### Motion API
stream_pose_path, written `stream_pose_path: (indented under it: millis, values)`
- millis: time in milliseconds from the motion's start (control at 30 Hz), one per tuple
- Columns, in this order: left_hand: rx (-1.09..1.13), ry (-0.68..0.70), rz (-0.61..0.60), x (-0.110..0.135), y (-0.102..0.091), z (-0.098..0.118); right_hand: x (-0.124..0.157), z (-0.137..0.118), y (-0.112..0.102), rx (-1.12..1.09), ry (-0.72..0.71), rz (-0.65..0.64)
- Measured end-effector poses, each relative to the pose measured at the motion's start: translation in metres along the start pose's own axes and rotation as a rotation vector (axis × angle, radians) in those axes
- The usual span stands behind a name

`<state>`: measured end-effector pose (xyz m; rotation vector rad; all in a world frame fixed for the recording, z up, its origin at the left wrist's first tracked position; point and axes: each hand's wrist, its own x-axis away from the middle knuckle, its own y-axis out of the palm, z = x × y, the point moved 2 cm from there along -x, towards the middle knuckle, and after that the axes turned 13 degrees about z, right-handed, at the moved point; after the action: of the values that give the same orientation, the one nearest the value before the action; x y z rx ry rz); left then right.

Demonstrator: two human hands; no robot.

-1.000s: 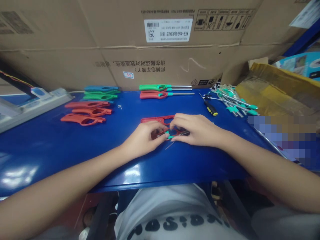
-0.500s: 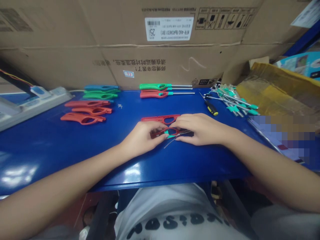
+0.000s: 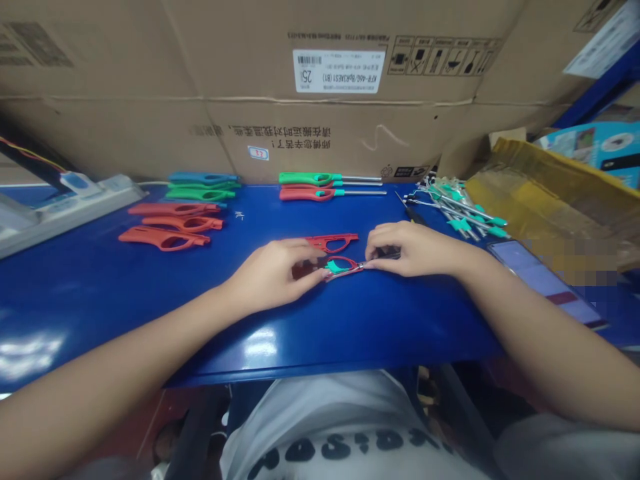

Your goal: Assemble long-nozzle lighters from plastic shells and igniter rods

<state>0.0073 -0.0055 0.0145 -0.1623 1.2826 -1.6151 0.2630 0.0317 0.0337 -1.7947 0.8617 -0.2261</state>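
My left hand [image 3: 277, 273] presses on a red plastic lighter housing [image 3: 345, 267] on the blue bench top [image 3: 380, 320], holding it at the near end. A teal plastic part [image 3: 335, 267] sits in the housing's oval opening. My right hand [image 3: 415, 250] pinches a dark and metal lighter insert [image 3: 387, 255] at the housing's right end, and its fingers hide most of that insert. Just behind both hands lies a second red housing shell [image 3: 333, 243], partly covered by my left fingers.
Rows of red, green and blue lighter shells [image 3: 173, 220] lie at the left, with finished lighters [image 3: 320, 187] behind. A heap of metal rods with teal parts [image 3: 457, 210] lies at the right, near a screwdriver [image 3: 410, 212], a tablet [image 3: 540, 280] and cardboard cartons [image 3: 300, 113].
My right hand has shifted to the right, away from my left hand, with the metal insert between its fingers. The thin rod seen below the housing no longer shows. The view has tilted slightly.
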Motion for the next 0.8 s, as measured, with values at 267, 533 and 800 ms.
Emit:
stream_pose_path:
  millis: [267, 533, 800]
  values:
    - [-0.043, 0.078, -0.181, -0.002, -0.017, -0.007, 0.000, 0.005, -0.001, -0.103, 0.074, -0.027]
    - [-0.212, 0.199, -0.154, 0.002, -0.012, -0.004, -0.003, 0.009, 0.007, -0.144, 0.165, -0.002]
    - [-0.288, 0.196, -0.158, 0.003, -0.007, 0.000, -0.004, 0.013, 0.010, -0.115, 0.351, 0.022]
